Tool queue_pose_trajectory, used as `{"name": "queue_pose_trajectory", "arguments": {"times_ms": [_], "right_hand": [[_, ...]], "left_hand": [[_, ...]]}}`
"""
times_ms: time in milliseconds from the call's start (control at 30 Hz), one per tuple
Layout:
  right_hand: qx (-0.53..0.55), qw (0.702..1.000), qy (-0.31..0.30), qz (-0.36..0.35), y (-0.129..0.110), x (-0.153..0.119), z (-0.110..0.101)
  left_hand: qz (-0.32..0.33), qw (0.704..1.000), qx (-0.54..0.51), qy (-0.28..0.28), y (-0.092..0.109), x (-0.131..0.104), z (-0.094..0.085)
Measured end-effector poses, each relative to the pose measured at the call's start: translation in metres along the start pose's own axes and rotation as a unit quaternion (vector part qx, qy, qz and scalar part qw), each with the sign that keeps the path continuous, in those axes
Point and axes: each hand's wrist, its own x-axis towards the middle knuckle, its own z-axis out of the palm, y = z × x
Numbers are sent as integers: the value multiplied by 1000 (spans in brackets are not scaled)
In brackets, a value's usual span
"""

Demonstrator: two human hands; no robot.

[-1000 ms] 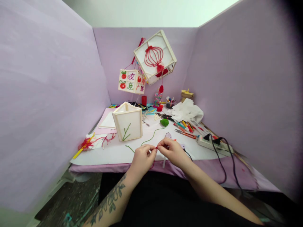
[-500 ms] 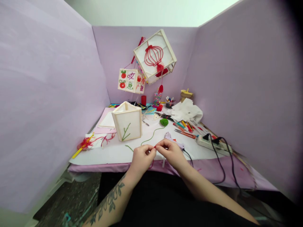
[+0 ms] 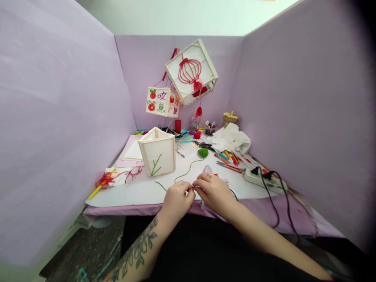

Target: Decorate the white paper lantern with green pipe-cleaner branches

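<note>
My left hand (image 3: 178, 197) and my right hand (image 3: 214, 192) meet at the table's front edge, fingertips pinched together on a bit of red yarn (image 3: 193, 188). Most of the yarn is hidden by the fingers; a loop hangs below the left hand. Beyond them, to the left, stands a white three-sided lantern (image 3: 167, 152) with a thin wooden frame and a green yarn branch on its front. A short green yarn piece (image 3: 160, 185) lies before it. Green yarn runs from a small green ball (image 3: 203, 152) towards my hands. Partly behind my right hand lies a pale glue gun (image 3: 207, 169).
Two decorated lanterns hang at the back, one with a red lantern picture (image 3: 190, 72), one with fruit and characters (image 3: 161, 101). At right are scissors (image 3: 229, 166), markers (image 3: 232, 157), white crumpled paper (image 3: 230, 138) and a power strip (image 3: 264, 181) with black cords. Red yarn scraps (image 3: 105, 179) lie left.
My right hand has turned over slightly, its back now more towards me, and covers more of the glue gun. Both hands still pinch the red yarn. The lantern stays put.
</note>
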Motion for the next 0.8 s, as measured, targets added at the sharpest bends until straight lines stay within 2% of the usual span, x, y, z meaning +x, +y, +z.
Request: {"name": "queue_pose_trajectory", "arguments": {"times_ms": [100,167,300,433,600,800], "right_hand": [[-8,1000,-17,16,-2,1,0],[43,998,-18,40,0,2,1],[192,974,-9,116,9,5,2],[264,947,-6,183,12,6,4],[302,930,3,208,10,6,7],[309,927,24,210,6,6,9]], "left_hand": [[25,999,36,-23,0,-1,-1],[23,999,34,-35,0,-1,-3],[-24,999,-17,-41,1,0,-6],[-71,994,-77,-35,3,2,-5],[-96,989,-114,-6,4,4,-3],[-110,986,-129,5,4,4,-2]]}}
